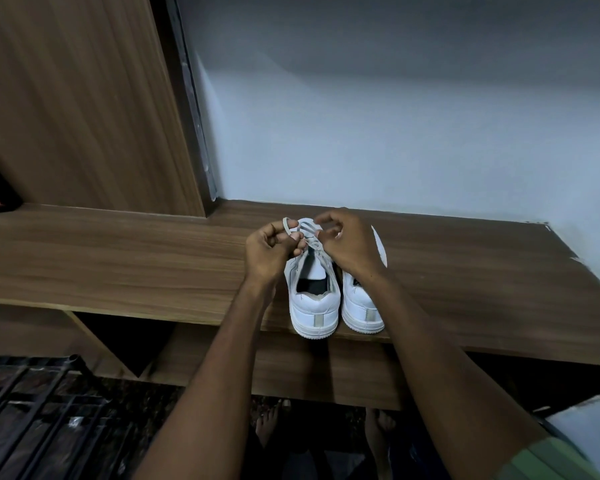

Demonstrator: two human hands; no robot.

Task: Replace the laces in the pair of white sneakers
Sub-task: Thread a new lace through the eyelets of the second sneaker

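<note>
My left hand (pixel 271 247) is curled, thumb and fingers pinching a loop of the white lace (pixel 289 226) above the tongue end of the left sneaker (pixel 313 299). My right hand (pixel 347 242) is curled too, fingertips (pixel 321 233) at the same lace from the right side; looks like a pinch, though the contact itself is small and partly hidden. Both hands sit close together over the far half of the left shoe, nearly touching.

The lace runs in a few loose crossings over the left shoe's upper eyelets, and the rest is covered by my hands. The tongue is visible, and the dark inside of the shoe is open to view.

The right sneaker (pixel 362 313) stands just beside the left one, touching or nearly so, mostly under my right wrist. I can't tell whether it has a lace in. Both heels point toward me and sit at the near edge of the wooden shelf (pixel 118 258), the left heel slightly overhanging.

Outward: a wooden panel (pixel 77 98) rises at far left, with a pale wall (pixel 395 116) behind the shelf. A black metal rack (pixel 42 410) is at near left, below shelf level. My bare feet (pixel 267 424) are on a dark floor under the shelf. A green sleeve (pixel 548 459) is at the near right corner.
</note>
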